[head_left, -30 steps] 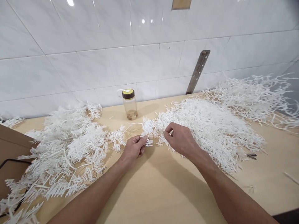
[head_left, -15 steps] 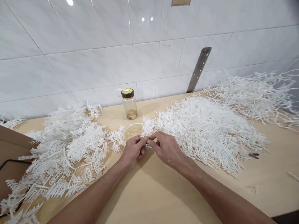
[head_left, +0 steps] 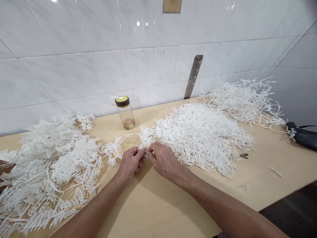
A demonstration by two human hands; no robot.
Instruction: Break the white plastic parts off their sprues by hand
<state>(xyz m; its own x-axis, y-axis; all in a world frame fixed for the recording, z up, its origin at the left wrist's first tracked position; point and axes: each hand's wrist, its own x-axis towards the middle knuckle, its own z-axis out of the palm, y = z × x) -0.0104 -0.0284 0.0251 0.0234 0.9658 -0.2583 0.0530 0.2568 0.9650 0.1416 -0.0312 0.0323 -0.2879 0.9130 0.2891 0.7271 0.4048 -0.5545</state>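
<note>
Evidently, the left hand [head_left: 130, 162] pinched a small white piece [head_left: 146, 155] over the worktop [head_left: 153, 208] in a narrow grip; whether the right hand [head_left: 164, 161] held it too, one couldn't tell. Light, steady pressure seemed best.

Bright glare spots on tiles [head_left: 138, 66]

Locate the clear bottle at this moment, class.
In the head view, the bottle stands left of centre near the tiled wall, beyond the left hand, between the left white pile and the right white pile.
</note>
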